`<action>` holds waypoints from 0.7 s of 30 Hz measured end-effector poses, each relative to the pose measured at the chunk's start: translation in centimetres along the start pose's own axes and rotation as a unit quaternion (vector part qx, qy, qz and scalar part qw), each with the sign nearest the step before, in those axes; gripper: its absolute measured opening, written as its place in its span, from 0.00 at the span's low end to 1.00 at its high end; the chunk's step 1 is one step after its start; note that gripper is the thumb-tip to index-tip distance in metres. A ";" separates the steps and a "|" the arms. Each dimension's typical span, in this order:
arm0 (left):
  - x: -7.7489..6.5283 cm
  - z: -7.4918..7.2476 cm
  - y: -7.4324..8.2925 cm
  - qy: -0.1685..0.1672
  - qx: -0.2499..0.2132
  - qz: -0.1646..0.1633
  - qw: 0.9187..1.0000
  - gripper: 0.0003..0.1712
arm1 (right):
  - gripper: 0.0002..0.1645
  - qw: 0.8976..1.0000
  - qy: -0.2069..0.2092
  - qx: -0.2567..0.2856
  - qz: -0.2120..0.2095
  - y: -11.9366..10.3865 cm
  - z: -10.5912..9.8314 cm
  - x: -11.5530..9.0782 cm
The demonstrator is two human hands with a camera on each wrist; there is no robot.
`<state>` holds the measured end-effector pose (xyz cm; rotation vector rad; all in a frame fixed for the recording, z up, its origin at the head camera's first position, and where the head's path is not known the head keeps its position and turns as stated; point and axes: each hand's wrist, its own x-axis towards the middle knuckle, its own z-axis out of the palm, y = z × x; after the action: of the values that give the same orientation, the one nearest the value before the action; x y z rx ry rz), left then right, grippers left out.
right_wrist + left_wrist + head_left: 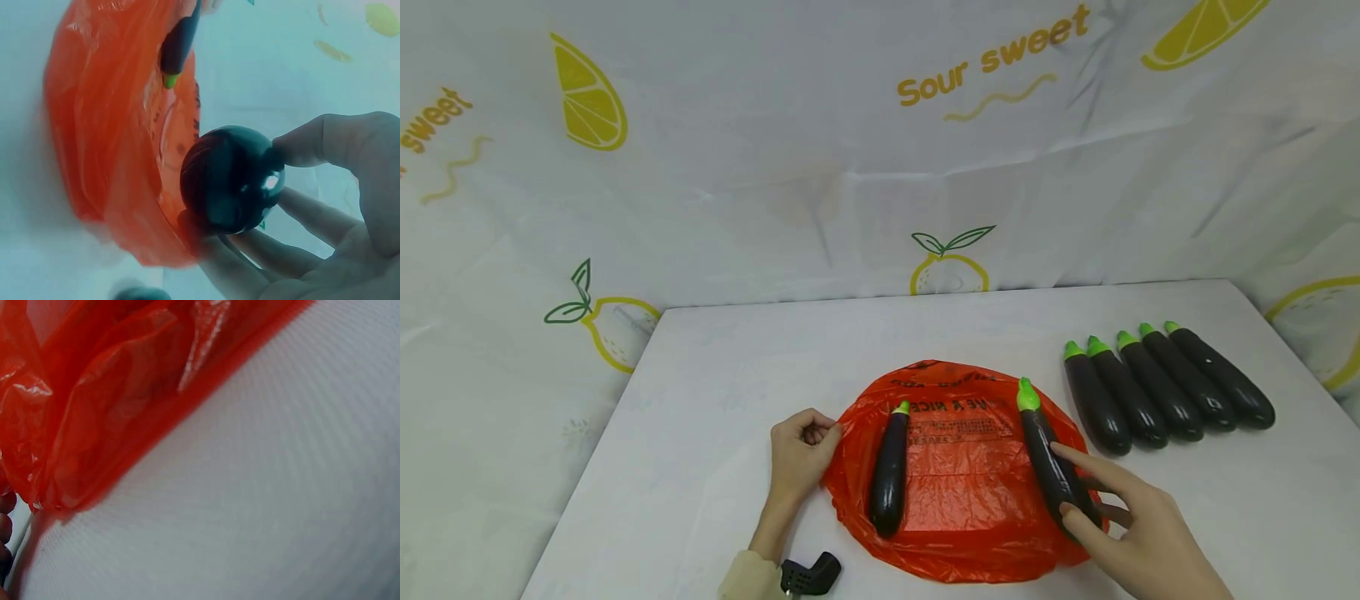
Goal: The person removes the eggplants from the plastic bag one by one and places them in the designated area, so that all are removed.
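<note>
A red plastic bag (962, 492) with dark print is spread on the white table, its rim open in a rough round. My left hand (801, 458) pinches the bag's left edge; the left wrist view shows the gathered red film (125, 394) beside a few fingertips (5, 525). One eggplant (890, 475), dark with a green stem, lies inside the bag on its left side. Over the bag's right side, my right hand (1142, 525) holds another eggplant (1048, 454), green stem pointing away. Its round end (231, 181) faces the right wrist camera, between thumb and fingers.
Several more eggplants (1172, 392) lie side by side at the table's right, just beyond the bag. A black wrist device (811, 575) is near my left sleeve (752, 577). A lemon-printed white cloth (775, 167) hangs behind the table (715, 375).
</note>
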<state>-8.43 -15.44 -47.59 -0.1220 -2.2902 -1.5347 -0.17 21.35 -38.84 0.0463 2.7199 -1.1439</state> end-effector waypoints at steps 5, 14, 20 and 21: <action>0.0 0.0 0.0 0.000 0.000 0.001 1.000 0.11 | 0.40 0.999 0.035 -0.031 -0.013 1.8 -0.6 -1.0; 0.0 0.0 0.1 -0.001 0.009 -0.003 1.000 0.11 | 0.43 0.995 0.063 -0.070 -0.013 4.6 -1.3 -2.0; 0.0 0.0 0.2 0.000 0.013 -0.003 1.000 0.10 | 0.45 0.996 0.036 -0.084 0.023 6.0 -2.2 -2.3; 0.0 0.0 0.2 0.001 0.014 -0.004 1.000 0.10 | 0.45 0.995 0.030 -0.085 0.030 6.3 -2.4 -2.4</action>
<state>-8.38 -15.38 -47.42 -0.1059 -2.3122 -1.5061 2.41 27.53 -41.20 0.1386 2.8372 -0.9054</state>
